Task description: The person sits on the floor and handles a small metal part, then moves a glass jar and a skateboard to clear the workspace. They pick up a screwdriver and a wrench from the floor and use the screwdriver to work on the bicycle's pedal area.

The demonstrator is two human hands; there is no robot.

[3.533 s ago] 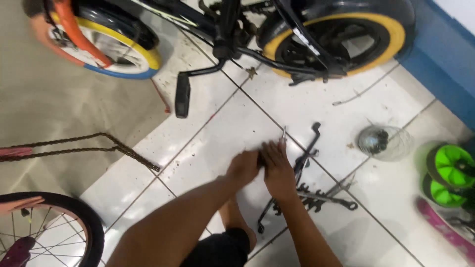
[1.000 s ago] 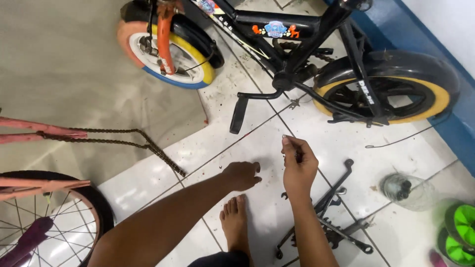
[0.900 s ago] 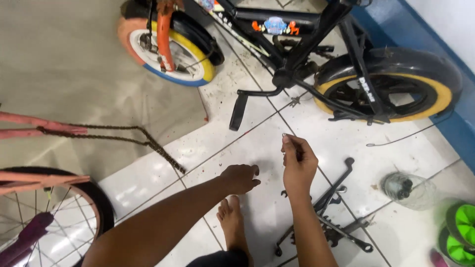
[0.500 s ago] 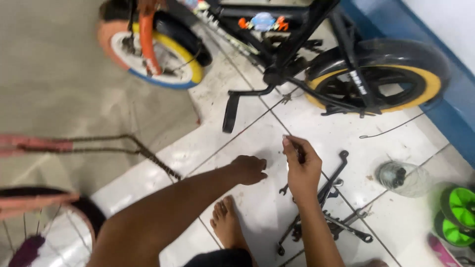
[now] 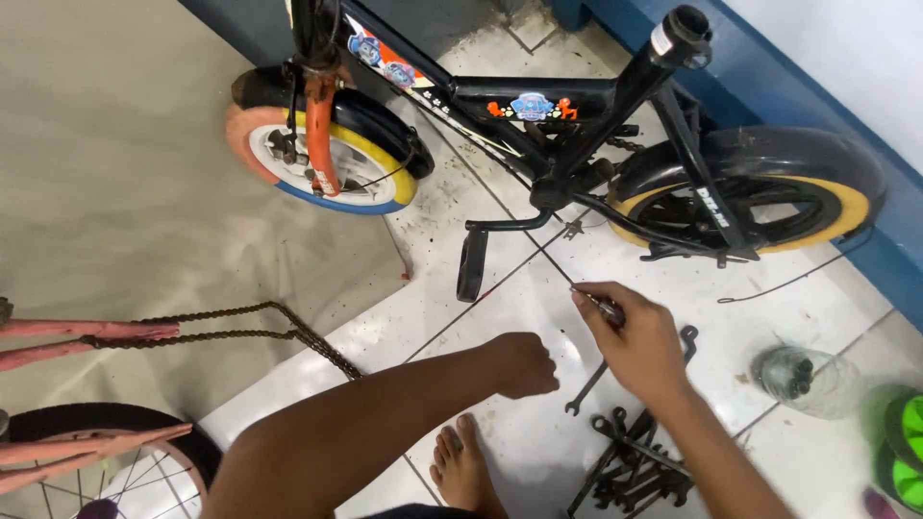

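Right hand (image 5: 642,338) pinches small metal tool (image 5: 598,302), tip toward 10 o'clock. Left hand (image 5: 524,363) fisted, empty. Wrenches (image 5: 635,452) at 6 o'clock on white tile floor (image 5: 673,288). Small bicycle (image 5: 577,144) at 12, nearer than before.

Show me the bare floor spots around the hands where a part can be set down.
Free: the white tiles between the black pedal, the rusty chain and the left hand; also tile between the right hand and the rear wheel. Crowded: the pile of wrenches below the right hand, beside the bare foot.
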